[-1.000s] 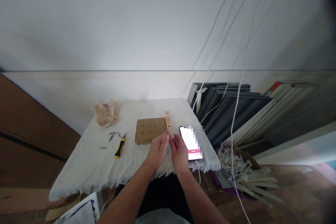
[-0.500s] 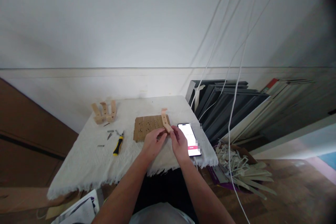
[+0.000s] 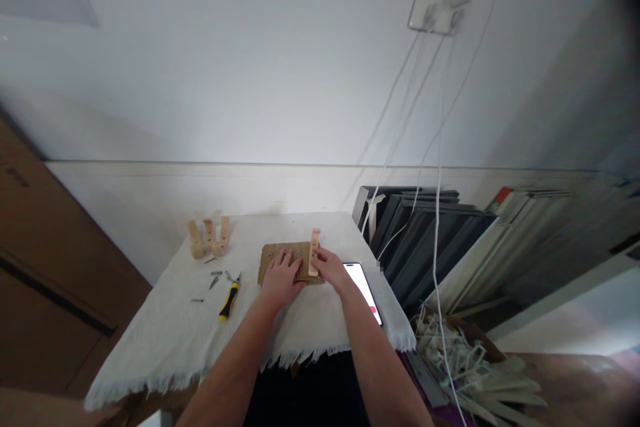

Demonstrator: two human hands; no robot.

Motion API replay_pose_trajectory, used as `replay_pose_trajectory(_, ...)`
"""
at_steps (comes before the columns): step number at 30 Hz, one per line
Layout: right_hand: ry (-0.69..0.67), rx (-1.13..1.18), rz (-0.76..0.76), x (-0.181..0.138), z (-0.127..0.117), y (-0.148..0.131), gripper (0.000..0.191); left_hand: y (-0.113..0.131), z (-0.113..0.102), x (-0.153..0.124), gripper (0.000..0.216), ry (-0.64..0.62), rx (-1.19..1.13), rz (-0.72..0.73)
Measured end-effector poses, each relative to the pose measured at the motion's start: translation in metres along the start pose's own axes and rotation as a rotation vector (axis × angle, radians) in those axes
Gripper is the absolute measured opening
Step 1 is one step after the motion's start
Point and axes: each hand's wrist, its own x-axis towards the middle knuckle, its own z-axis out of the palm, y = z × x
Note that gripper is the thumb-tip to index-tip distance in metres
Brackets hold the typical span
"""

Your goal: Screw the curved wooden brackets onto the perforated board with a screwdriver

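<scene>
The left hand [image 3: 279, 278] lies flat on the brown board [image 3: 300, 248], fingers spread. The right hand [image 3: 331, 268] pinches a small wood stick [image 3: 315, 243] near its low end. The stick stands at the board's right edge, just left of the right hand, with its long side pointing up and far. It seems to touch the board, but that is hard to see. A phone [image 3: 367, 287] lies right of the hands on the desk [image 3: 165, 340].
</scene>
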Motion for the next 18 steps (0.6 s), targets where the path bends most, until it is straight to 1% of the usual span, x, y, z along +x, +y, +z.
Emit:
replay_pose_trajectory(4,-0.005,-0.056,-0.02,0.011,0.005,-0.004,0.038,-0.009,-0.002,0.009,0.069,-0.038,0.009,-0.015)
replay_pose_trajectory(7,-0.006,-0.087,-0.012,0.011,0.007,-0.002,0.04,-0.01,-0.007,0.013,0.075,-0.075,-0.014,-0.073)
replay_pose_trajectory(9,-0.011,-0.097,-0.008,0.006,0.006,-0.002,0.04,-0.009,-0.012,0.018,0.084,-0.127,-0.062,-0.115)
replay_pose_trajectory(10,-0.018,-0.098,-0.009,0.004,0.006,-0.002,0.039,-0.009,-0.014,0.021,0.086,-0.163,-0.107,-0.11)
replay_pose_trajectory(11,-0.026,-0.092,-0.014,0.001,0.004,-0.003,0.037,-0.008,-0.016,0.026,0.083,-0.188,-0.163,-0.083)
replay_pose_trajectory(12,-0.032,-0.076,-0.02,-0.001,0.003,-0.005,0.034,-0.007,-0.017,0.031,0.074,-0.172,-0.221,-0.047)
replay_pose_trajectory(14,-0.014,-0.003,-0.026,-0.004,0.0,-0.009,0.03,-0.006,-0.017,0.041,0.05,-0.05,-0.336,0.017)
replay_pose_trajectory(16,0.02,0.122,-0.01,-0.003,-0.002,-0.01,0.034,-0.004,-0.013,0.051,0.04,0.063,-0.426,0.049)
replay_pose_trajectory(18,0.076,0.235,0.019,0.0,-0.002,-0.009,0.039,-0.003,-0.007,0.056,0.035,0.116,-0.46,0.08)
